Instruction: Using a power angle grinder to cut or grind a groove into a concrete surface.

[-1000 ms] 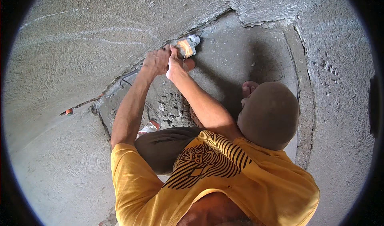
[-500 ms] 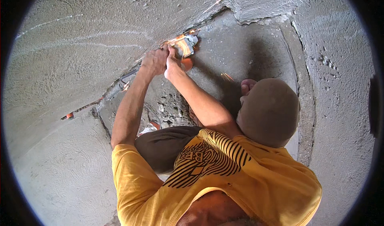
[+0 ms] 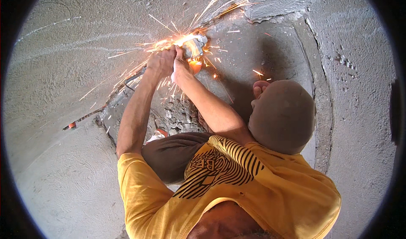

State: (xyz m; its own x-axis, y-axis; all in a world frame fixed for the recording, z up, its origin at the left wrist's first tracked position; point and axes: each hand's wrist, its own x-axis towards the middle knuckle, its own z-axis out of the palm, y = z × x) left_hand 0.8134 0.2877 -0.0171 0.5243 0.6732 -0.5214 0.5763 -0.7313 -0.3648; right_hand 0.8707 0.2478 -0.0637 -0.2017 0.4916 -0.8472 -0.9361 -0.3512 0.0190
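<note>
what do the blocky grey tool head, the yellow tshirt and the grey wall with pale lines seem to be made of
Blocky silvery-grey tool head: probably metal, going by its pale, dull sheen, though bright sparks leave that open.
Yellow T-shirt with black stripes: matte fabric, perhaps cotton, given its soft folds.
Rough grey wall with pale lines: likely cement render, matte and grainy.

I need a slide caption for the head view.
Sparks spray around a power tool held by left hand and right hand.

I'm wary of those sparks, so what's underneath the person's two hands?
A power tool, its head showing past the left hand and right hand, with sparks flying around it. The gripped part is covered, as is any surface directly beneath.
</note>
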